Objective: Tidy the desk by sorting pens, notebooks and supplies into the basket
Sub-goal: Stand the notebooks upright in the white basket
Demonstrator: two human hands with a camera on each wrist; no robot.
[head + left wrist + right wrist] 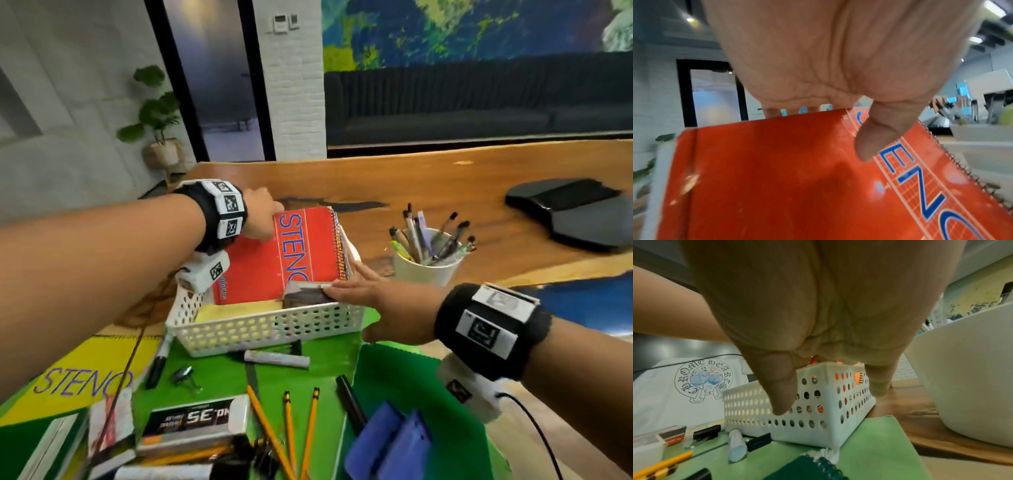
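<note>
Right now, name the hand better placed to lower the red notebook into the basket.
Left. The left hand already pinches the red notebook over the basket; the right hand only rests at its rim.

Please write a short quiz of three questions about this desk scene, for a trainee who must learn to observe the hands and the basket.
1. True or false: the red notebook lies flat on the bottom of the white basket.
2. Which hand grips the notebook, thumb on its cover?
3. Choose: the right hand rests on (A) the pen cup, (B) the basket's right corner, (C) the pencils.

Key
1. False: it leans tilted, sticking out over the rim.
2. The left hand.
3. B.
</note>
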